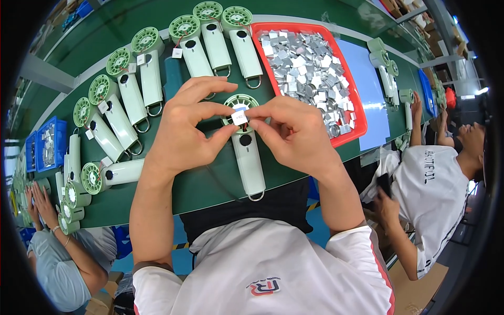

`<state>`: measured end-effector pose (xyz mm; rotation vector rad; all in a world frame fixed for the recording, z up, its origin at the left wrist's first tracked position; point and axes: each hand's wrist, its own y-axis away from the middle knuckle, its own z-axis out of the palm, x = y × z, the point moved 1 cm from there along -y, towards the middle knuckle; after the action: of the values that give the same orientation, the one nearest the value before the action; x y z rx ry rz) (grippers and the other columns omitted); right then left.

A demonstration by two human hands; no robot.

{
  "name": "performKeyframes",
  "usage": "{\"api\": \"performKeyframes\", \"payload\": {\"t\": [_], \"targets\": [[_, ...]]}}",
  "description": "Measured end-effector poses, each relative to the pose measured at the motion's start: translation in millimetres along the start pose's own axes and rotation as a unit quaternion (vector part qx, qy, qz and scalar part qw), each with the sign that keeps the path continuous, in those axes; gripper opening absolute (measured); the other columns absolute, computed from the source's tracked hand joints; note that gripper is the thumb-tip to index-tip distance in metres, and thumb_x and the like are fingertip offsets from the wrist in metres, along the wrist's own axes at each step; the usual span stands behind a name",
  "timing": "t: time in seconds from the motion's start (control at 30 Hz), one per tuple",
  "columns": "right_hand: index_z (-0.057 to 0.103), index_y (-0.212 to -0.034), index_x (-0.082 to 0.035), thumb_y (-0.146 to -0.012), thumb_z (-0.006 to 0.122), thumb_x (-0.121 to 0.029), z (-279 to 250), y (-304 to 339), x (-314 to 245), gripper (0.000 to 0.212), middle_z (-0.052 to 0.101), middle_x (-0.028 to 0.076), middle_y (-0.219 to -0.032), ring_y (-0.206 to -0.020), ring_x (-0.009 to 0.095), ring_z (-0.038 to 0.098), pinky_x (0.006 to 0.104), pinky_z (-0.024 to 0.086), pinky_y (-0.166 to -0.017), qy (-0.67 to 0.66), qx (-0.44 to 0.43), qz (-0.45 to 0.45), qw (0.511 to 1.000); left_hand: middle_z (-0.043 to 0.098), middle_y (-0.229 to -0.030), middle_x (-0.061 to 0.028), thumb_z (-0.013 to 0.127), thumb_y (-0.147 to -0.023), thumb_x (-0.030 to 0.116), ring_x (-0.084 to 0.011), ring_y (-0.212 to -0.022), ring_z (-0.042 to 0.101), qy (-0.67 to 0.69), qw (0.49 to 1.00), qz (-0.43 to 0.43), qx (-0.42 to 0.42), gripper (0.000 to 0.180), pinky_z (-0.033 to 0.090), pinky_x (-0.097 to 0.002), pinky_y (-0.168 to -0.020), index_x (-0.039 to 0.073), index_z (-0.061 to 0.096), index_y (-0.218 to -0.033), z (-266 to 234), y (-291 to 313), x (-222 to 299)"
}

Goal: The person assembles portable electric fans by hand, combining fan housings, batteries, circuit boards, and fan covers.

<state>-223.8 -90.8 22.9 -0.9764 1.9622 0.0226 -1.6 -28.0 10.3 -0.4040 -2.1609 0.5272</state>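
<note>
A small white square piece (239, 117) sits between my fingertips, over the round head of a pale green handheld fan (249, 164). My left hand (194, 126) pinches it from the left with thumb and forefinger, the other fingers raised. From the right, my right hand (294, 134) grips its edge between thumb and forefinger. The fan lies on the green table with its handle and metal loop toward me. Reddish wires show in its open head, just below the white piece. The fingers hide part of the head.
Several similar fans (135, 102) lie in an arc at the left and far side, many with white squares on wires. A red tray (359, 113) of silvery and white squares stands at the right. Blue bins (62, 144) are far left. People sit on both sides (428, 194).
</note>
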Motion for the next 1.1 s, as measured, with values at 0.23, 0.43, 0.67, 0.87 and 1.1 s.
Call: {"api": "performKeyframes", "payload": {"t": [0.23, 0.43, 0.67, 0.87, 1.1], "targets": [[0.081, -0.104, -0.003, -0.087, 0.082, 0.003, 3.0, -0.1, 4.4, 0.018, 0.069, 0.003, -0.083, -0.058, 0.006, 0.054, 0.0220, 0.042, -0.052, -0.052, 0.024, 0.020, 0.998, 0.076, -0.127, -0.0122, 0.087, -0.068, -0.001, -0.0351, -0.126, 0.067, -0.004, 1.000, -0.004, 0.004, 0.026, 0.057, -0.0438, -0.103, 0.002, 0.080, -0.094, 0.4, -0.1, 0.3], [0.081, -0.097, -0.002, -0.083, 0.085, 0.002, 5.9, 7.1, -3.1, 0.015, 0.067, 0.003, -0.081, -0.056, 0.005, 0.058, 0.0220, 0.044, -0.049, 0.024, 0.025, -0.032, 0.999, 0.076, -0.128, -0.0132, 0.087, -0.069, -0.001, -0.0356, -0.127, 0.068, -0.019, 1.000, 0.003, 0.001, 0.027, 0.056, -0.0442, -0.104, 0.002, 0.080, -0.095, -1.2, 1.4, -1.4], [0.081, -0.094, -0.002, -0.084, 0.086, 0.000, 18.8, 8.4, 1.5, 0.011, 0.067, 0.002, -0.080, -0.059, 0.005, 0.062, 0.0218, 0.048, -0.050, 0.006, 0.052, -0.007, 0.999, 0.076, -0.130, -0.0148, 0.087, -0.070, -0.002, -0.0368, -0.128, 0.068, -0.012, 1.000, 0.002, -0.007, 0.029, 0.055, -0.0451, -0.105, 0.001, 0.080, -0.098, -1.8, -0.5, 1.3], [0.081, -0.097, -0.001, -0.085, 0.086, -0.002, 14.8, 7.5, 3.7, 0.013, 0.068, 0.003, -0.082, -0.063, 0.006, 0.065, 0.0209, 0.051, -0.055, -0.025, 0.026, 0.055, 0.998, 0.076, -0.130, -0.0153, 0.087, -0.069, -0.002, -0.0371, -0.129, 0.068, -0.010, 1.000, 0.002, -0.006, 0.030, 0.055, -0.0451, -0.105, 0.001, 0.080, -0.098, -0.3, 0.0, -0.3], [0.081, -0.100, -0.001, -0.088, 0.087, -0.002, 6.5, 5.2, 10.4, 0.013, 0.070, 0.004, -0.086, -0.067, 0.006, 0.066, 0.0207, 0.052, -0.057, -0.078, 0.003, 0.087, 0.993, 0.076, -0.129, -0.0150, 0.087, -0.069, -0.003, -0.0373, -0.129, 0.067, -0.017, 1.000, 0.004, -0.006, 0.030, 0.055, -0.0450, -0.105, 0.001, 0.080, -0.098, -0.9, -0.7, 0.9]]}}
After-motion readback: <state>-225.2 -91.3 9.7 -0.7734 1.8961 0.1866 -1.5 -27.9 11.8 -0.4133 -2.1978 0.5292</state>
